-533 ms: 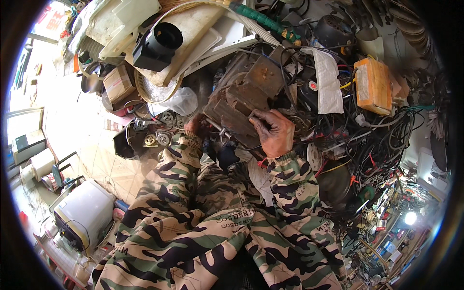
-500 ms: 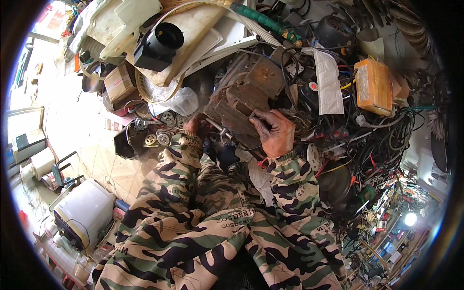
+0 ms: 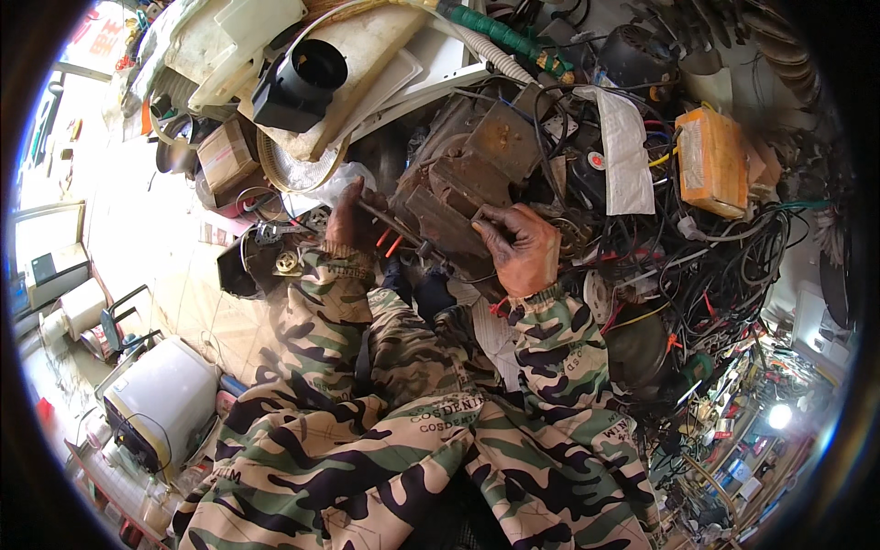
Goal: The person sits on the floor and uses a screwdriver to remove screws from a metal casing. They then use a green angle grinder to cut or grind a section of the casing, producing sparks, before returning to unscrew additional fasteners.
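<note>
Head view: left hand [image 3: 344, 215] has shifted away from the rusty metal block [image 3: 502, 142] over the last half second, up and further left. Fingers now point up, and it looks closed on the top end of a dark bar [image 3: 392, 223] that slopes down to the block's lower left edge. Two slim orange-red handles [image 3: 394, 246] now show just below the bar; the bright rod I had in that spot no longer reads. View is small and smeared there, so I can't swear to what the bar is.

Right hand [image 3: 522, 246] hasn't moved: at the block's lower right edge, thumb and fingertips curled in close. Can't tell if anything is pinched. Hands are well apart, block's lower edge between them. For the work, I read that as right side staying put, left side having changed its hold.

Around the block: clear plastic bag [image 3: 346, 181] left, close behind left hand; pulley wheel [image 3: 287, 263] lower left, beside the sleeve; black plastic housing [image 3: 301, 87] upper left. White padded strip [image 3: 625, 151] and orange box [image 3: 710, 163] right. Cable tangle [image 3: 706, 266] lower right, the main snag I see for right hand. Bag crowds the left one.
</note>
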### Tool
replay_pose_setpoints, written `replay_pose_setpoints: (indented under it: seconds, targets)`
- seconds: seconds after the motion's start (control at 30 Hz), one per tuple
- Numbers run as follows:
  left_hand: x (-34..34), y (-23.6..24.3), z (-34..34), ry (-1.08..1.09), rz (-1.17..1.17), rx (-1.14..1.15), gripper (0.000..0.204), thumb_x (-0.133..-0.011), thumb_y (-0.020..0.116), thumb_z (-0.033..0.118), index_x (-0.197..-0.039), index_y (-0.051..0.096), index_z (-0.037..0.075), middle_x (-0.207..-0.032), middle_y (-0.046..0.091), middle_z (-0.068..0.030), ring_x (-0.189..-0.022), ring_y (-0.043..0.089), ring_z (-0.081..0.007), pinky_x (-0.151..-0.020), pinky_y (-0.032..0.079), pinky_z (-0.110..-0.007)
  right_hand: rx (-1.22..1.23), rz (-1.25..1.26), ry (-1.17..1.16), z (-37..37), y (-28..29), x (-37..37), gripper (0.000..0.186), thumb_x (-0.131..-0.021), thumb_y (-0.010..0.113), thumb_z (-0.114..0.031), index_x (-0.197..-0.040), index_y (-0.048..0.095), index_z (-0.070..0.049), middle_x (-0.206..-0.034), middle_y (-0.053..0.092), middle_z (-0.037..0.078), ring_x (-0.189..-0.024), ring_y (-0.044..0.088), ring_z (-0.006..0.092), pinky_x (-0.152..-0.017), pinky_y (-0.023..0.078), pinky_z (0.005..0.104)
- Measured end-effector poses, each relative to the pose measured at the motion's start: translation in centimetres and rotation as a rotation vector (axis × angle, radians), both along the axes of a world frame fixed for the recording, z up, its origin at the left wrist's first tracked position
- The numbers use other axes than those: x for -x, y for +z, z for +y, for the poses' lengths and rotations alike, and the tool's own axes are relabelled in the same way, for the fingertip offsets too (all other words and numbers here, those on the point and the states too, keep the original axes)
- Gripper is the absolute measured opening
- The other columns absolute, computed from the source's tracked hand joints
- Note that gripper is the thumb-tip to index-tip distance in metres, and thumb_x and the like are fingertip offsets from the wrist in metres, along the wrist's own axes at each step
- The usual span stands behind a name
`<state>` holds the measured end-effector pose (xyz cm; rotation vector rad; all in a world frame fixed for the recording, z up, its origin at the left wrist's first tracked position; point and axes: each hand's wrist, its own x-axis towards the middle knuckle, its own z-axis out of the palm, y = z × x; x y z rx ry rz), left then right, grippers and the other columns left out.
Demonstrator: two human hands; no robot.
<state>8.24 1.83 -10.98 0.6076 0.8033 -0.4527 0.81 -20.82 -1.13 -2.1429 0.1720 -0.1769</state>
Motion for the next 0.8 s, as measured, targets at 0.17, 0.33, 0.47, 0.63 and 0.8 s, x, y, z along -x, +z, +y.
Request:
replay_pose_setpoints:
  seconds: [0.17, 0.33, 0.47, 0.63, 0.8]
  targets:
    - [2.7, 1.5, -0.8, -0.065, -0.487, -0.101, 0.025, -0.098, 0.054, 0.03, -0.089, 0.059, 0.006, -0.074, 0.058, -0.0054, -0.068, 0.053, -0.0191, -0.061, 0.044, -0.032, 0.021, -0.015, 0.028, -0.2, 0.4, -0.4, 0.018, -0.081, 0.075, -0.009, -0.095, 0.07, 0.0, -0.081, 0.065, 0.015, -0.068, 0.066, 0.0309, -0.058, 0.052, 0.0398]
    - [5.9, 8.1, -5.0, -0.435, -0.768, -0.514, 0.039, -0.102, 0.049, 0.034, -0.092, 0.06, -0.002, -0.071, 0.049, -0.0002, -0.067, 0.041, -0.01, -0.058, 0.035, -0.028, 0.038, -0.022, 0.032, -0.8, 0.5, -0.3, 0.019, -0.081, 0.075, -0.011, -0.096, 0.07, 0.001, -0.084, 0.065, 0.017, -0.073, 0.067, 0.0326, -0.06, 0.052, 0.0406]
    - [5.1, 10.4, -3.2, -0.753, -0.791, -0.502, 0.044, -0.102, 0.048, 0.038, -0.097, 0.063, -0.003, -0.071, 0.053, 0.0014, -0.064, 0.039, -0.0078, -0.056, 0.031, -0.029, -0.011, 0.001, 0.045, -0.7, -0.1, 0.0, 0.023, -0.084, 0.074, -0.013, -0.103, 0.07, -0.001, -0.086, 0.067, 0.016, -0.071, 0.067, 0.0302, -0.059, 0.052, 0.0394]
    - [1.9, 13.1, -2.5, -1.037, -0.876, -0.341, 0.041, -0.1, 0.053, 0.033, -0.08, 0.061, -0.001, -0.066, 0.054, -0.0031, -0.06, 0.044, -0.0108, -0.055, 0.034, -0.031, -0.227, 0.115, -0.128, -1.9, 0.0, 1.3, 0.022, -0.09, 0.069, -0.019, -0.107, 0.07, -0.005, -0.086, 0.068, 0.014, -0.067, 0.066, 0.0269, -0.055, 0.052, 0.0424]
    - [-1.6, 13.8, -4.2, -1.395, -1.131, -0.214, 0.035, -0.096, 0.061, 0.026, -0.078, 0.063, -0.004, -0.067, 0.06, -0.0133, -0.063, 0.055, -0.0213, -0.059, 0.041, -0.037, -0.069, -0.071, -0.217, -1.6, -0.2, -0.3, 0.028, -0.097, 0.058, -0.029, -0.108, 0.067, -0.005, -0.093, 0.065, 0.015, -0.077, 0.066, 0.0319, -0.059, 0.053, 0.0466]
